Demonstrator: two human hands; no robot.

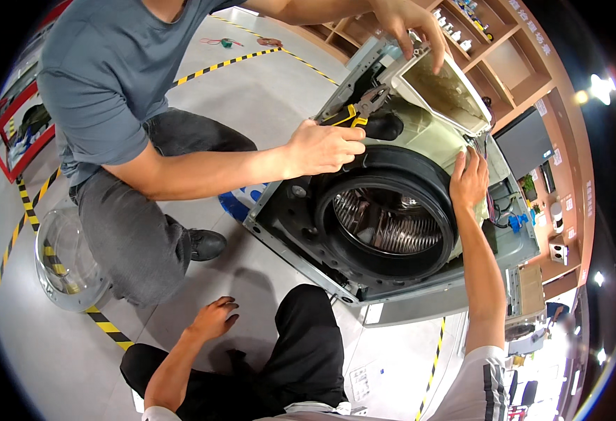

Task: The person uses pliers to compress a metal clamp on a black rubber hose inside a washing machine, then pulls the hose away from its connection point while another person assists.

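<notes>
A washing machine (301,263) with its front off stands before me, its steel drum (388,221) framed by a black rubber door gasket (325,193). My right hand (469,179) lies with spread fingers against the pale plastic beside the gasket, below the detergent drawer housing (409,81). Over the floor by my knee, my left hand (213,319) hangs loosely, fingers bent a little apart and holding nothing. A co-worker's hand (325,147) grips yellow-and-black pliers (364,109), jaws near the housing. The co-worker's other hand (413,28) rests on the housing's upper end.
The co-worker squats at the left in dark trousers (146,238). A round clear washer door (69,259) lies on the floor behind them. Coloured wires (508,217) show at the machine's right side. Wooden shelves (504,63) stand beyond; striped tape (227,64) marks the floor.
</notes>
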